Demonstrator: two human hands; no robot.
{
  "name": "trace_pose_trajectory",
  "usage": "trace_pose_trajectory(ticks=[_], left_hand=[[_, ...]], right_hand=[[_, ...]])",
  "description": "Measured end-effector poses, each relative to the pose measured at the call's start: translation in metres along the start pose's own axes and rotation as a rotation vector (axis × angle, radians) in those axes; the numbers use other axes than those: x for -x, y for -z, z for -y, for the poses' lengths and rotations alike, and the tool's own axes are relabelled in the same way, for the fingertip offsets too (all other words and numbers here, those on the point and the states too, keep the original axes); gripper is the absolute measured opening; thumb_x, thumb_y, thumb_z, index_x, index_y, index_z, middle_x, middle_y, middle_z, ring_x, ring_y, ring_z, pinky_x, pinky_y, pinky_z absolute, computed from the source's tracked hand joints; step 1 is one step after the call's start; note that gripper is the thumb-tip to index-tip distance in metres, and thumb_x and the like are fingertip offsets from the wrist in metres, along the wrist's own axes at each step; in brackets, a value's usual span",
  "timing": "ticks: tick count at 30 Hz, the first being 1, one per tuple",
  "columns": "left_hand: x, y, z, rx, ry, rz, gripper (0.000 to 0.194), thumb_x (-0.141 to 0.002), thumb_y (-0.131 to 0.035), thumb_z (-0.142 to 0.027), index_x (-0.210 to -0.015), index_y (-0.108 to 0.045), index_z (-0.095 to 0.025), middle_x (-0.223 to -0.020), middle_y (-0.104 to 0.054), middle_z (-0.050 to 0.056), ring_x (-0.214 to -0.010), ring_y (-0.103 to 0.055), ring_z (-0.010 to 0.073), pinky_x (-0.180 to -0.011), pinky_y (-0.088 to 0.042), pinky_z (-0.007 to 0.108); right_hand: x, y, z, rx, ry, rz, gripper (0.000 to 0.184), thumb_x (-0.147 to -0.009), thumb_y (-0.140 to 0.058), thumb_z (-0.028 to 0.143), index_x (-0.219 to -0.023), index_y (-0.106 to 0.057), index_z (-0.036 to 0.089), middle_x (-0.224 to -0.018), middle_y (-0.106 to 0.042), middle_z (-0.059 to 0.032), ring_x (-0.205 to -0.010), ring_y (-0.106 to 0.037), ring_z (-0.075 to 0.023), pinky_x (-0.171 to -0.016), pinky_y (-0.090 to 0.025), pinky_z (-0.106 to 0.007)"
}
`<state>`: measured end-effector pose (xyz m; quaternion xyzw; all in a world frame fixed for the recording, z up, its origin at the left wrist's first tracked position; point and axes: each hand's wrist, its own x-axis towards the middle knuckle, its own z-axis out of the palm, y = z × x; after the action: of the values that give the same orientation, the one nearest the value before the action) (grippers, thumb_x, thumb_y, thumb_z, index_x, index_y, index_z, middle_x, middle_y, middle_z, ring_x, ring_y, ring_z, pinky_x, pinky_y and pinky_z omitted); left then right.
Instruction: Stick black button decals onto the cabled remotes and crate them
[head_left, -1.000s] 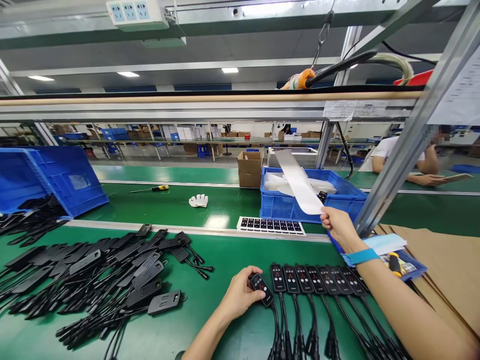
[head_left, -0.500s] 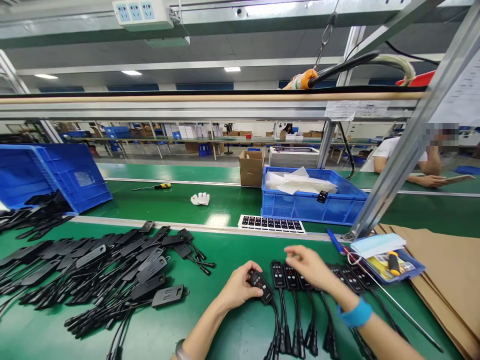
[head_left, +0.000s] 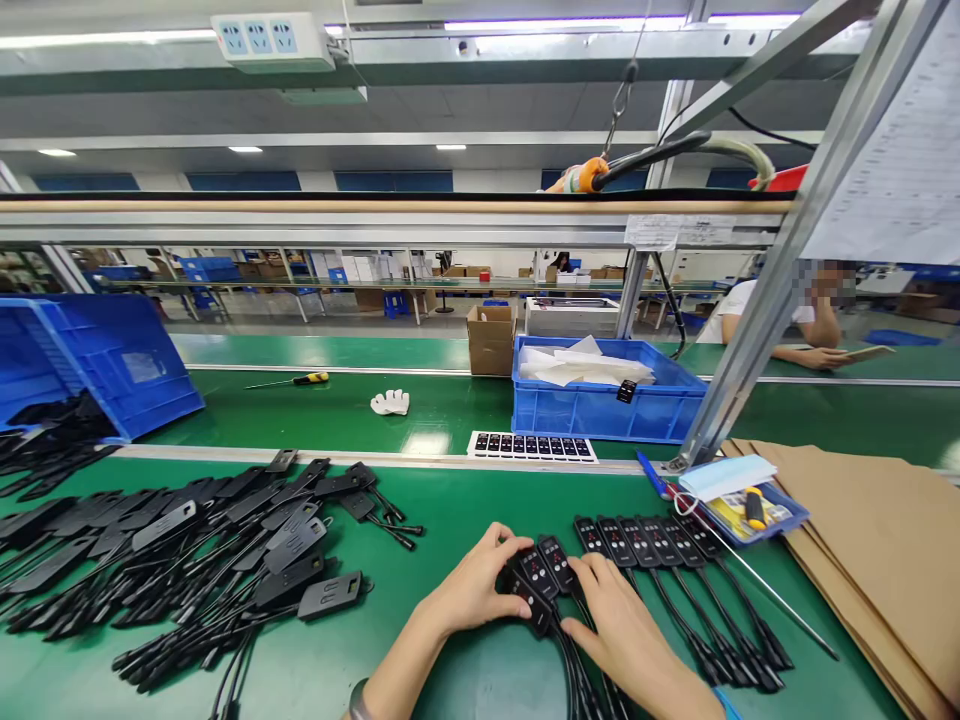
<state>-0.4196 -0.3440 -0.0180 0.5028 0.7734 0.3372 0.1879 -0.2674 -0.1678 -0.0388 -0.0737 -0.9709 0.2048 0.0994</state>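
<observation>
My left hand (head_left: pixel 480 585) is closed around a small stack of black corded controllers (head_left: pixel 537 572), thumb at the lower edge and fingers at the upper. These controllers have red and white marks on their faces, and their cables run down toward the front edge. My right hand (head_left: pixel 619 625) grips the right side of the same bunch, its fingertips on the rightmost controller (head_left: pixel 556 562). Just right of it lies a row of several like controllers (head_left: pixel 651 543), faces up, cables toward me. My right palm and forearm hide part of the cables.
A large heap of black corded controllers (head_left: pixel 289 540) covers the left of the green bench. Behind are a sticker sheet (head_left: pixel 531 447), a blue bin (head_left: pixel 600 415) with papers, and a white glove (head_left: pixel 390 402). At right lie a thin metal rod (head_left: pixel 765 590), a small tray (head_left: pixel 795 515) and cardboard (head_left: pixel 885 520).
My right hand has come down and left from above the row onto the controllers by my left hand. Two controllers from the row's left end are now bunched with the held one.
</observation>
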Motion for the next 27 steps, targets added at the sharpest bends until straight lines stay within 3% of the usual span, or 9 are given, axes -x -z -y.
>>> trace_pose_trajectory(ticks=[2,4,7,10,14,19,24,25,27], left_hand=[[-0.001,-0.002,0.002,-0.077,-0.039,0.066,0.08,-0.069,-0.07,-0.054,-0.137,-0.038,-0.029,-0.146,-0.03,0.012,-0.133,-0.027,0.0331,-0.109,-0.025,0.05],[-0.003,-0.005,0.003,-0.108,-0.084,0.141,0.079,-0.075,-0.063,-0.056,-0.142,-0.029,-0.031,-0.153,-0.018,0.01,-0.14,-0.012,0.0333,-0.113,-0.013,0.055],[-0.004,-0.01,0.002,-0.075,-0.142,0.148,0.073,-0.076,-0.061,-0.056,-0.139,-0.034,-0.032,-0.148,-0.031,0.01,-0.138,-0.022,0.0317,-0.113,-0.008,0.056],[-0.004,-0.013,-0.001,-0.013,-0.158,0.08,0.068,-0.069,-0.07,-0.056,-0.128,-0.05,-0.031,-0.129,-0.048,0.009,-0.124,-0.041,0.03,-0.11,-0.022,0.05],[-0.003,-0.015,-0.005,0.056,-0.132,0.05,0.071,-0.059,-0.078,-0.053,-0.122,-0.053,-0.031,-0.113,-0.049,0.006,-0.108,-0.048,0.0263,-0.097,-0.039,0.041],[-0.004,-0.016,-0.007,0.09,-0.147,0.014,0.079,-0.052,-0.085,-0.04,-0.122,-0.051,-0.029,-0.109,-0.046,0.004,-0.102,-0.047,0.0227,-0.088,-0.042,0.034],[-0.004,-0.017,-0.01,0.074,-0.119,-0.021,0.041,-0.058,-0.08,-0.018,-0.095,-0.062,-0.024,-0.099,-0.051,0.001,-0.088,-0.052,0.0167,-0.076,-0.043,0.027],[-0.004,-0.017,-0.01,0.068,-0.121,-0.026,0.04,-0.059,-0.078,-0.016,-0.095,-0.062,-0.024,-0.1,-0.052,0.001,-0.089,-0.053,0.017,-0.077,-0.044,0.028],[-0.004,-0.016,-0.009,0.045,-0.138,-0.027,0.055,-0.059,-0.079,-0.019,-0.11,-0.058,-0.026,-0.117,-0.05,0.005,-0.106,-0.051,0.0221,-0.089,-0.043,0.033]], right_hand=[[0.01,-0.008,-0.002,0.088,-0.034,-0.01,0.051,-0.08,-0.054,0.02,-0.13,-0.049,0.01,-0.114,-0.057,-0.0173,-0.105,-0.056,-0.0321,-0.089,-0.049,-0.047],[0.015,-0.013,-0.004,0.12,-0.032,-0.018,0.049,-0.084,-0.047,0.02,-0.132,-0.047,0.01,-0.114,-0.058,-0.0175,-0.103,-0.057,-0.0313,-0.087,-0.05,-0.046],[0.018,-0.014,-0.007,0.115,-0.029,-0.04,0.049,-0.084,-0.038,0.012,-0.132,-0.047,0.012,-0.114,-0.059,-0.0158,-0.103,-0.058,-0.0286,-0.088,-0.05,-0.043],[0.02,-0.01,-0.007,0.032,-0.06,-0.067,0.056,-0.079,-0.033,0.006,-0.132,-0.046,0.018,-0.113,-0.06,-0.0117,-0.102,-0.06,-0.0246,-0.086,-0.051,-0.037],[0.023,-0.004,-0.005,-0.157,-0.061,-0.125,0.054,-0.079,-0.029,0.005,-0.127,-0.046,0.024,-0.112,-0.058,-0.0079,-0.099,-0.061,-0.0192,-0.083,-0.052,-0.031],[0.026,-0.001,-0.004,-0.305,-0.004,-0.097,0.044,-0.08,-0.032,0.007,-0.115,-0.051,0.025,-0.105,-0.06,-0.0057,-0.096,-0.061,-0.0175,-0.082,-0.051,-0.029],[0.026,-0.004,-0.007,-0.373,-0.086,-0.136,0.038,-0.08,-0.037,0.009,-0.113,-0.053,0.021,-0.101,-0.063,-0.0068,-0.092,-0.062,-0.0186,-0.082,-0.051,-0.031],[0.027,-0.003,-0.006,-0.379,-0.092,-0.13,0.038,-0.08,-0.038,0.008,-0.112,-0.054,0.021,-0.099,-0.064,-0.0064,-0.091,-0.062,-0.0184,-0.082,-0.051,-0.03],[0.028,-0.001,-0.002,-0.39,-0.089,-0.087,0.038,-0.078,-0.039,0.006,-0.108,-0.056,0.021,-0.096,-0.065,-0.0048,-0.088,-0.063,-0.0173,-0.08,-0.051,-0.028]])
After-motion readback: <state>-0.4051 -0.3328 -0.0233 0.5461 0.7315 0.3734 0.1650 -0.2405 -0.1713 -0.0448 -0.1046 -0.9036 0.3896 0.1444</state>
